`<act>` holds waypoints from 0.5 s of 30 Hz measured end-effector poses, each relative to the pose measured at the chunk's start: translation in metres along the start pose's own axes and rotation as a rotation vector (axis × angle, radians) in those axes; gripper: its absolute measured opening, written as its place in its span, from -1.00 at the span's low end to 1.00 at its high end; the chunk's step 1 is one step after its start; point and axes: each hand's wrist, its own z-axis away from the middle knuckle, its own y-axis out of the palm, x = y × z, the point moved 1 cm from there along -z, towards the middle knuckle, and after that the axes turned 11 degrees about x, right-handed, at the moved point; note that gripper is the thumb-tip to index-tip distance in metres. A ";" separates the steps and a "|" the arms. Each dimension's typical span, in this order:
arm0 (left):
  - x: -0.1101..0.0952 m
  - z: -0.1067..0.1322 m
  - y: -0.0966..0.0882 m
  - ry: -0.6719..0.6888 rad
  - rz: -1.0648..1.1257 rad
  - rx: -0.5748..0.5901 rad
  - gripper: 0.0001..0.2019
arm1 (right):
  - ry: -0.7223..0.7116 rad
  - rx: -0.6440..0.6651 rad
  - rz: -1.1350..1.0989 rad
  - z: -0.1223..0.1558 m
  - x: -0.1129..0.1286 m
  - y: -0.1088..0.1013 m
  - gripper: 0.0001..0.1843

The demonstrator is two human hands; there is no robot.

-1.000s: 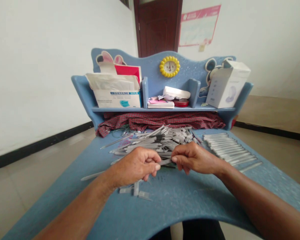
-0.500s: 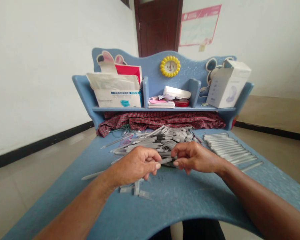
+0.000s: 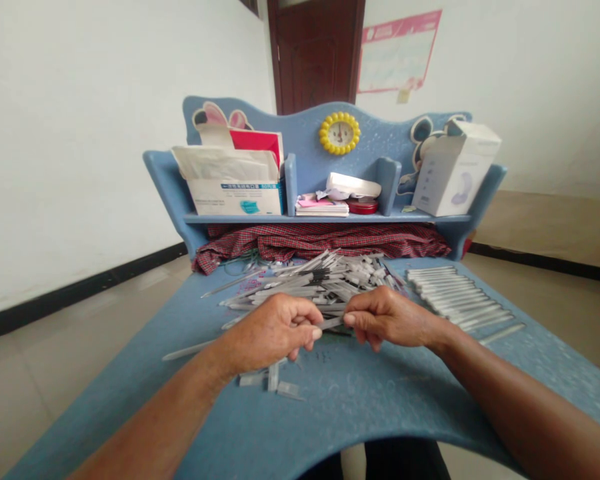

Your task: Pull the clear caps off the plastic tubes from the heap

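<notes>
Both of my hands meet over the middle of the blue desk (image 3: 360, 407). My left hand (image 3: 273, 332) is closed in a pinch on one end of a thin grey stick (image 3: 331, 323). My right hand (image 3: 386, 317) pinches the stick's other end. Just behind my hands lies a loose pile of grey sticks (image 3: 320, 283). To the right, a tidy row of sticks (image 3: 455, 298) lies side by side. A few short clear pieces (image 3: 273, 381) rest on the desk under my left wrist.
A red checked cloth (image 3: 325, 241) lies under the blue shelf (image 3: 330, 217). The shelf holds a box of masks (image 3: 235, 189), papers with a red tin (image 3: 363, 206), a white carton (image 3: 455, 170) and a yellow clock (image 3: 339, 133). A dark door (image 3: 316, 53) stands behind.
My hands stay together on the stick; the right fingers shifted slightly along it. Nothing else moved.
</notes>
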 end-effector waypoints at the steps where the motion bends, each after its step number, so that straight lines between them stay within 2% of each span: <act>1: 0.000 0.000 0.000 0.001 -0.001 -0.002 -0.78 | 0.001 0.000 0.002 0.000 0.000 0.000 -0.57; 6: 0.002 -0.001 0.000 0.006 -0.004 -0.005 -0.77 | 0.029 -0.017 -0.160 -0.001 -0.002 0.000 -0.65; 10: 0.002 -0.002 0.001 0.020 -0.036 -0.026 -0.79 | 0.007 -0.005 -0.077 -0.001 -0.002 0.001 -0.71; 15: -0.001 -0.002 0.001 0.139 -0.348 -0.094 -0.86 | 0.030 -0.006 -0.044 -0.001 -0.003 0.001 -0.68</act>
